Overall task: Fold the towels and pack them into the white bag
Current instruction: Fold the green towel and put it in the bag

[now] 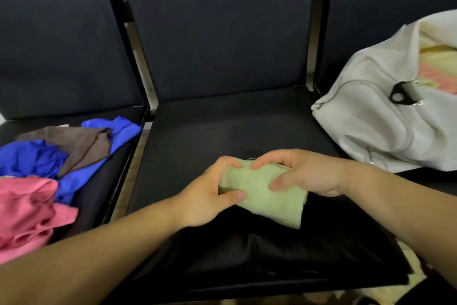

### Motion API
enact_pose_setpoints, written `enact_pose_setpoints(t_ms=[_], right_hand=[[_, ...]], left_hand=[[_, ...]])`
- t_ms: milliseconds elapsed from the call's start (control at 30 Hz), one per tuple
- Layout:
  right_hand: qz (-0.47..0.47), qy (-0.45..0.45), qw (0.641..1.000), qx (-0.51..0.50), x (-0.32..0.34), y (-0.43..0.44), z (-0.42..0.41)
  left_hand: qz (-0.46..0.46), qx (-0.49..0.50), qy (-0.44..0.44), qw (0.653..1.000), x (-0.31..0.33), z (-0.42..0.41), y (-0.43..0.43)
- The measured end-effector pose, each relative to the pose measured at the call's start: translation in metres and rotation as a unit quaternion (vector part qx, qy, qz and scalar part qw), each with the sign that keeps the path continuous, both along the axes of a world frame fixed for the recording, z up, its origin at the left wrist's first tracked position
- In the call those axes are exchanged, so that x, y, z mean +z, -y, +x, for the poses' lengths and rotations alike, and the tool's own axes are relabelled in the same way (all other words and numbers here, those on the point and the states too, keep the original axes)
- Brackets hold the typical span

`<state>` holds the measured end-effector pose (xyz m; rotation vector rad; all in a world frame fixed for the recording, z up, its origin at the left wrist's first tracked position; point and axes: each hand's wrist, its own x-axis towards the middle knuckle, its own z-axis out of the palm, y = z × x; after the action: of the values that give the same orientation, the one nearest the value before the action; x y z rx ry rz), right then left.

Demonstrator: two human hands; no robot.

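A pale green towel (264, 196), folded small, is held over the middle black seat (222, 131). My left hand (210, 196) grips its left edge with thumb on top. My right hand (304, 171) pinches its upper right part between thumb and fingers. The white bag (376, 129) lies open on the right seat, with folded pink and yellow towels (440, 69) showing inside. Loose towels lie on the left seat: a blue one (32, 158), a brown one (81, 146) and a pink one (27, 208).
Three dark padded chairs stand side by side with gaps between the seats. A black zipper pull (400, 93) hangs at the bag's opening. The pale floor shows below the seats' front edges.
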<state>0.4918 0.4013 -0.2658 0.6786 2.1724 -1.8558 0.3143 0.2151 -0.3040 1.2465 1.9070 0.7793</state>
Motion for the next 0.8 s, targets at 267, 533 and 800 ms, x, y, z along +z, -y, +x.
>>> enact_pose_setpoints(t_ms=[267, 533, 800], right_hand=[[0.032, -0.072, 0.996, -0.049, 0.095, -0.046, 0.103], [0.125, -0.159, 0.957, -0.208, 0.136, -0.13, 0.215], [0.096, -0.222, 0.913, -0.328, 0.11, -0.213, 0.248]], left_hand=[[0.102, -0.05, 0.047, 0.993, 0.105, 0.054, -0.082], [0.154, -0.152, -0.119, 0.969, 0.194, 0.146, -0.23], [0.166, -0.2, -0.217, 0.941, 0.212, 0.188, -0.356]])
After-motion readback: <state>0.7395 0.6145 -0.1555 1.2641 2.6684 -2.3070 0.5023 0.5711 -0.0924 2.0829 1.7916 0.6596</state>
